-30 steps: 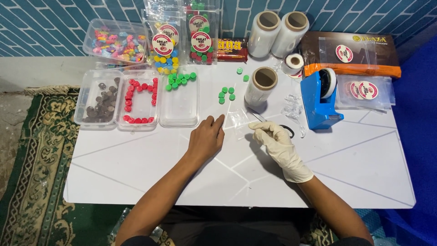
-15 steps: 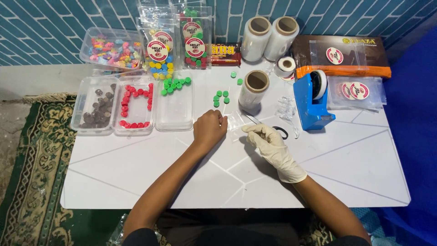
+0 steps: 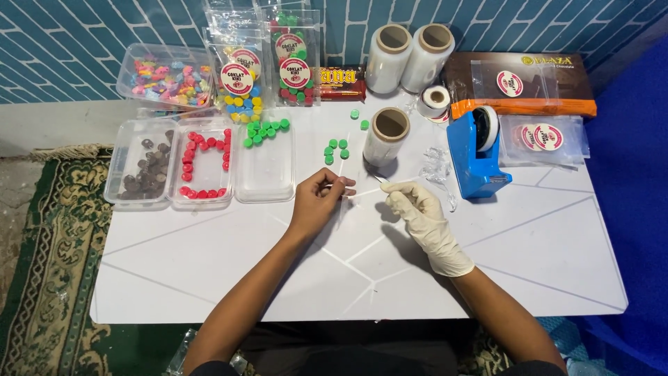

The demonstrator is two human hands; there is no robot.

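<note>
My bare left hand (image 3: 319,203) and my white-gloved right hand (image 3: 419,210) meet over the middle of the white table (image 3: 209,271). Between them they pinch a thin clear plastic piece (image 3: 362,194), which looks like a small bag. The left fingers hold its left edge and the gloved fingertips its right end. A few loose green candies (image 3: 336,150) lie just beyond the left hand. A roll of clear film (image 3: 388,134) stands upright just beyond the right hand.
Three clear trays sit at the left, holding brown chocolates (image 3: 142,170), red candies (image 3: 205,167) and green candies (image 3: 264,130). Behind them are a tub of mixed candies (image 3: 167,73) and filled bags (image 3: 292,59). A blue tape dispenser (image 3: 479,150), film rolls (image 3: 412,49) and a brown box (image 3: 529,83) are at the right.
Both hands have drawn a little closer together and farther from me. The left fingers have closed onto the clear plastic piece.
</note>
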